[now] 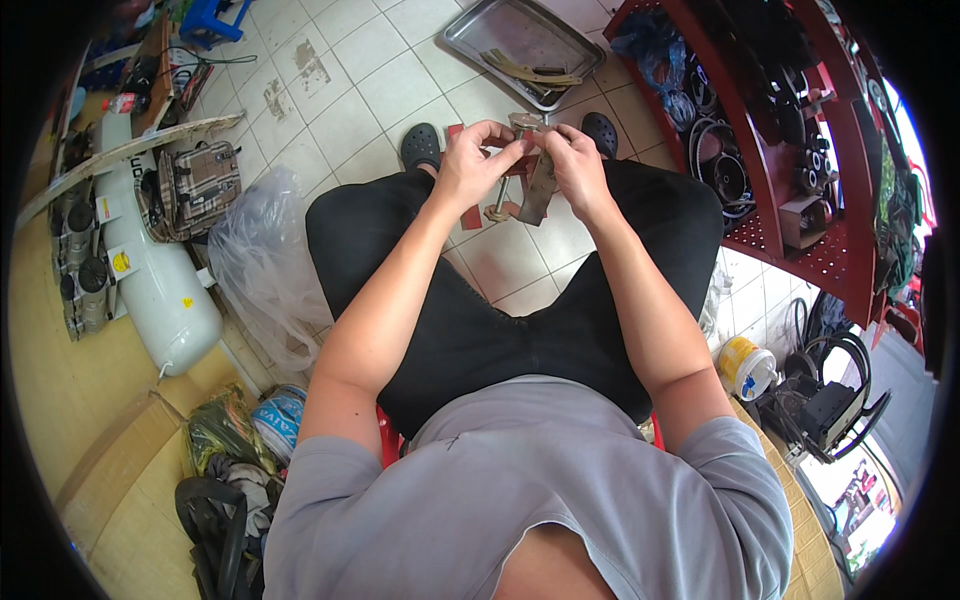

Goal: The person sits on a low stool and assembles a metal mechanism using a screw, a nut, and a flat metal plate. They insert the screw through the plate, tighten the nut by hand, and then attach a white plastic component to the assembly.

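Observation:
Between my knees, both hands hold a grey metal bracket (540, 190) with a long thin rod or bolt (502, 195) running alongside it. My left hand (478, 165) is closed, thumb and forefinger pinching near the rod's upper end. My right hand (578, 170) grips the bracket's upper right side, fingers bent round it. The fingertips of both hands nearly meet at the top, where small parts are hard to make out. Red metal pieces (472, 217) show behind and below the bracket; whether they are joined to it I cannot tell.
A metal tray (468, 38) with curved strips lies on the tiled floor ahead. At right stands a red shelf rack (765, 235) with coiled parts. Leftward are a white tank (165, 300), a checked bag (205, 185) and clear plastic bags (265, 260). A yellow-and-white bucket (745, 365) sits right.

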Available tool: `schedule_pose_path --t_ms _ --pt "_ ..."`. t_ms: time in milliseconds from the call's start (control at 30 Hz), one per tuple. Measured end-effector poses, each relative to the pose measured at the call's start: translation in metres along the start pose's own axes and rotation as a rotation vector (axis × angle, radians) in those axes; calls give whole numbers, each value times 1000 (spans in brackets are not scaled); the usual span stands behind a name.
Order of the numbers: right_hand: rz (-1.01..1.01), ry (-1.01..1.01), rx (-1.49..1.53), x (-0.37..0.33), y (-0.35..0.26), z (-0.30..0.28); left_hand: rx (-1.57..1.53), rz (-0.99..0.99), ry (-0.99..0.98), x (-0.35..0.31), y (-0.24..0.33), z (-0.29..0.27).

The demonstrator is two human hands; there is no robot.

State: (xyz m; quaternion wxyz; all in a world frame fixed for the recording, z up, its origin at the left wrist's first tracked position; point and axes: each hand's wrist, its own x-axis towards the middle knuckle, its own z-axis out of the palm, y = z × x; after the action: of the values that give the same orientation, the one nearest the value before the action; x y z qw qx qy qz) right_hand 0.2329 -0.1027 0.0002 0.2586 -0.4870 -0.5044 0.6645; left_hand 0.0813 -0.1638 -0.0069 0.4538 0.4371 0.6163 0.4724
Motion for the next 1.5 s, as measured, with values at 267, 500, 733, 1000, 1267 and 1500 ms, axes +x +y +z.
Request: schedule_pose_path --t_ms 267,500,733,1000,1267,1500 --pt "-28 5 -1 0 -2 2 -122 -3 1 1 -5 3" --pt "-2 3 1 -2 -3 1 -92 36 -15 0 1 2" --pt "29 -2 18 -1 -1 -1 12 -73 -88 2 4 -6" --pt "17 19 12 -5 -10 2 -108 -14 13 -1 2 2" --pt "30 18 -47 1 0 -1 -92 -42 -96 3 -6 -6" --pt "10 34 -57 -1 -6 -2 50 -94 -32 2 14 -5"
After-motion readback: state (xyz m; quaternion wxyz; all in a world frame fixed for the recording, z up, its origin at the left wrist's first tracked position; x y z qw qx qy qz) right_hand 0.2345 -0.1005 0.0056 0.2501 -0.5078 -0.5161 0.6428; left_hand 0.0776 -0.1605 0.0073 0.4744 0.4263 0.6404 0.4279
